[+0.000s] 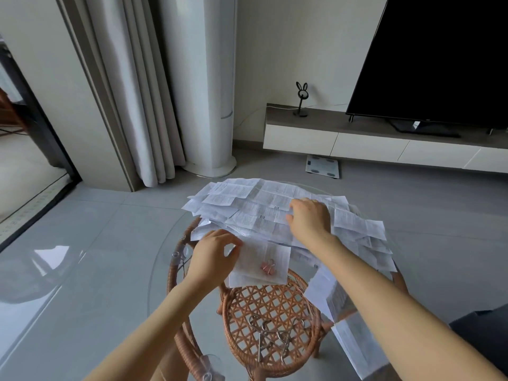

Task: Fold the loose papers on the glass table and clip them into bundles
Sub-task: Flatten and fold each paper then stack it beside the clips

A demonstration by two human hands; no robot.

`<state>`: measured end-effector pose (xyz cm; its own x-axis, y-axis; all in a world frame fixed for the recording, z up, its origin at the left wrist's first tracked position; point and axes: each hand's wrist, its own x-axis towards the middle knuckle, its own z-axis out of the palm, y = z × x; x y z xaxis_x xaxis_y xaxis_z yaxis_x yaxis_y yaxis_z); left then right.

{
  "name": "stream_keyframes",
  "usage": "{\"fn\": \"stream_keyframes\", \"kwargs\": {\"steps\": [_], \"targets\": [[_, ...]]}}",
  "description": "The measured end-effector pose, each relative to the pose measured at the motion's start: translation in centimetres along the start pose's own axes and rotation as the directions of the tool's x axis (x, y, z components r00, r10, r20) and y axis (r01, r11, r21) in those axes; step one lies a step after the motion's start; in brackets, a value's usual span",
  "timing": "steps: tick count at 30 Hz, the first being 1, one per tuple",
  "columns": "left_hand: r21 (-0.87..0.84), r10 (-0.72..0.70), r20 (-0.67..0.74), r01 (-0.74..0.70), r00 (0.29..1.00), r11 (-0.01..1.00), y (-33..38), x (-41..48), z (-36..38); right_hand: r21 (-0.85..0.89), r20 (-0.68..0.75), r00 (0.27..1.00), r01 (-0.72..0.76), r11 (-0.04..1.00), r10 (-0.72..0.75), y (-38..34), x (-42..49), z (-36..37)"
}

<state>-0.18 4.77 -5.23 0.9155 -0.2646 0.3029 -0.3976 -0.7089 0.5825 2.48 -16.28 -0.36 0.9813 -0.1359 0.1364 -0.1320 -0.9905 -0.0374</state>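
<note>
Hands apart on round glass bench (165, 270).
Left hand (217, 253) pinches the pink-clipped white paper bundle (258, 257); right hand (310, 220) on the loose white paper heap (247, 204), grip unclear.

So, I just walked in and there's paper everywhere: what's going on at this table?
A person is working at a glass table. The left hand holds the edge of a folded bundle already fastened with a pink clip. The right hand rests on the big loose pile; whether it grips a sheet is unclear. Spare silver clips lie nearer the person.
</note>
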Motion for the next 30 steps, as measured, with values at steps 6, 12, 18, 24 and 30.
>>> {"fn": "stream_keyframes", "kwargs": {"steps": [6,12,18,24,30], "targets": [[-0.049,-0.028,-0.139,0.022,0.990,0.999,-0.5,1.3,-2.6,-0.234,0.252,0.964,0.148,0.961,-0.087,0.7,3.8,1.8],[-0.010,0.093,-0.177,-0.096,0.980,0.995,-0.2,1.5,-3.7,-0.292,0.202,0.974,0.164,0.942,-0.106,0.4,4.3,2.5],[0.107,0.260,-0.028,-0.256,0.965,0.961,1.3,-0.3,-1.2,-0.235,0.100,0.994,0.069,0.970,-0.046,0.7,4.5,1.6],[0.274,0.111,0.067,-0.125,0.992,0.954,1.6,-0.2,1.5,-0.168,0.289,0.950,0.169,0.971,-0.116,0.9,3.6,1.7],[0.337,-0.296,0.198,0.218,0.934,0.916,1.7,-0.2,1.8,0.005,0.181,0.983,0.018,1.000,-0.019,0.5,1.8,0.1]]}}
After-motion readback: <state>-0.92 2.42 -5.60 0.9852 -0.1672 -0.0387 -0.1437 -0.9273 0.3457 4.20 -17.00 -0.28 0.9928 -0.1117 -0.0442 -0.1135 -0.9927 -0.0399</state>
